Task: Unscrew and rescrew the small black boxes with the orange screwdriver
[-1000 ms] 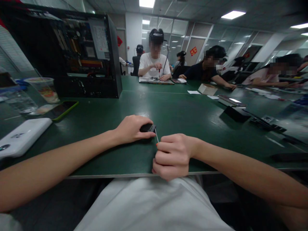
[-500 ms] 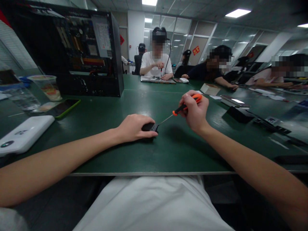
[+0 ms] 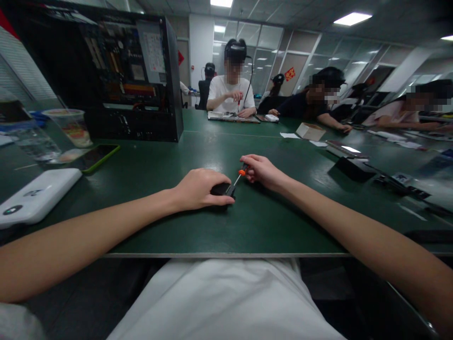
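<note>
An office used as an electronics workroom: ceiling panel lights (image 3: 352,18), glass partitions (image 3: 262,47), one long green counter (image 3: 212,151) with seated people (image 3: 231,89), and an opened computer case (image 3: 130,80).

White garment (image 3: 226,302) (softly creased), both forearms (image 3: 106,231) bare.

Near the front of the table there are two hands, the left hand (image 3: 198,189) and the right hand (image 3: 262,170), one screwdriver (image 3: 240,173) and one black part (image 3: 223,190). At the left side stand one computer case (image 3: 123,80), one phone (image 3: 95,158), one white box (image 3: 35,196), one cup (image 3: 71,125) and one clear container (image 3: 31,144). Farther away I count five other people (image 3: 231,92), one cardboard box (image 3: 310,131) and two red signs (image 3: 289,74); the small things at far right are too blurred to count.
</note>
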Available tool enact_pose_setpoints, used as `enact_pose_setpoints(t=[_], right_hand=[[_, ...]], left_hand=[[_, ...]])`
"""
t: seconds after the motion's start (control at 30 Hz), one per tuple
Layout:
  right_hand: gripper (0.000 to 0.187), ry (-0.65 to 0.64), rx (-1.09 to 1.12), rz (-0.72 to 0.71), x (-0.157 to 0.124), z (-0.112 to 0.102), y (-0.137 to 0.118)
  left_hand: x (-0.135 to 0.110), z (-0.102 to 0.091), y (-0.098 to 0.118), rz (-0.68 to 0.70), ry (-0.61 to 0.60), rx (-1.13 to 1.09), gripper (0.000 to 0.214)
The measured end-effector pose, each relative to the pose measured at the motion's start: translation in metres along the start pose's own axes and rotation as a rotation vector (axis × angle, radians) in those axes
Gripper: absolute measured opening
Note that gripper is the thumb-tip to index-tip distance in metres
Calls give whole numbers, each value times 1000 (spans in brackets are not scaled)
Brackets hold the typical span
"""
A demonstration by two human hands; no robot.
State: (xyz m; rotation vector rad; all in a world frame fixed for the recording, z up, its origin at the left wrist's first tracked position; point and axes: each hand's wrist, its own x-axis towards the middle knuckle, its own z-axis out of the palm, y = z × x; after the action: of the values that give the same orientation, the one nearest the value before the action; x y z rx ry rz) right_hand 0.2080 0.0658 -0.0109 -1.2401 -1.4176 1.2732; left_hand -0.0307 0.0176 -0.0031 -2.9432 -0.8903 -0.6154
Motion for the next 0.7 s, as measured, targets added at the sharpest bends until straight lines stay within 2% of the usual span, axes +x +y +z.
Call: enact_pose_setpoints(t=[0.17, 0.33, 0.43, 0.5, 0.7], right_hand=[[27, -78, -168, -24, 1, 1, 4], [27, -83, -430, -192, 0, 0, 3], [36, -104, -638, -348, -4, -1, -1], [43, -135, -762, -405, -7, -2, -2], [59, -160, -997, -410, -6, -7, -2]], left_hand=[[0, 0, 0, 5, -4, 2, 51], [0, 0, 1, 14, -2, 4, 52], [0, 0, 1, 12, -4, -7, 52], [0, 1, 1, 11, -3, -25, 53], [-1, 2, -1, 16, 20, -58, 51]])
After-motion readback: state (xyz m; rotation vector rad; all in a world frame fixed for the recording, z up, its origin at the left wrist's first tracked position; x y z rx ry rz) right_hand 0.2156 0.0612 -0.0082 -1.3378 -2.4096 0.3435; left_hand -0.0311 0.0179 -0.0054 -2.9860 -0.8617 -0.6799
